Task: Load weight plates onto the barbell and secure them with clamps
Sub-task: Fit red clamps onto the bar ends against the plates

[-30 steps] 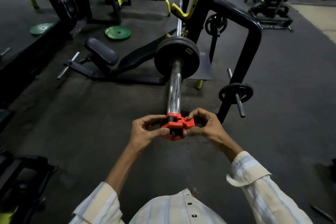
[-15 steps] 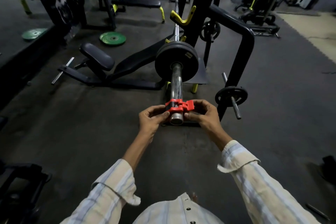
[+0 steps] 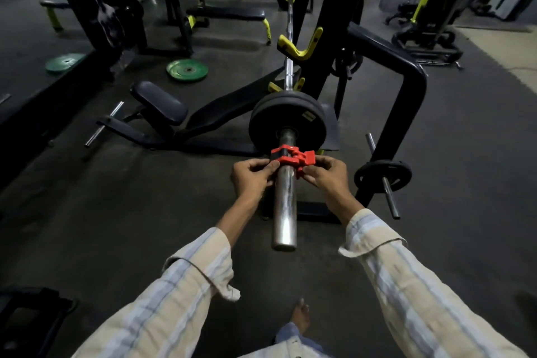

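Observation:
A chrome barbell sleeve (image 3: pixel 284 212) points toward me, resting on a black rack with yellow hooks (image 3: pixel 302 46). Black weight plates (image 3: pixel 286 116) sit on the sleeve's inner end. A red clamp (image 3: pixel 292 156) rings the sleeve a short way in front of the plates, its lever sticking out to the right. My left hand (image 3: pixel 251 180) pinches the clamp's left side. My right hand (image 3: pixel 327 177) grips the lever side. The sleeve's free end lies bare between my forearms.
A small black plate (image 3: pixel 383 176) hangs on a storage peg of the rack frame (image 3: pixel 406 113) at right. A black incline bench (image 3: pixel 162 113) lies left of the bar. Green plates (image 3: pixel 187 69) lie on the floor beyond. My bare foot (image 3: pixel 300 317) shows below.
The red clamp has slid along the sleeve from its tip to a spot close to the plates, both hands moving with it. The view has shifted nearer and higher.

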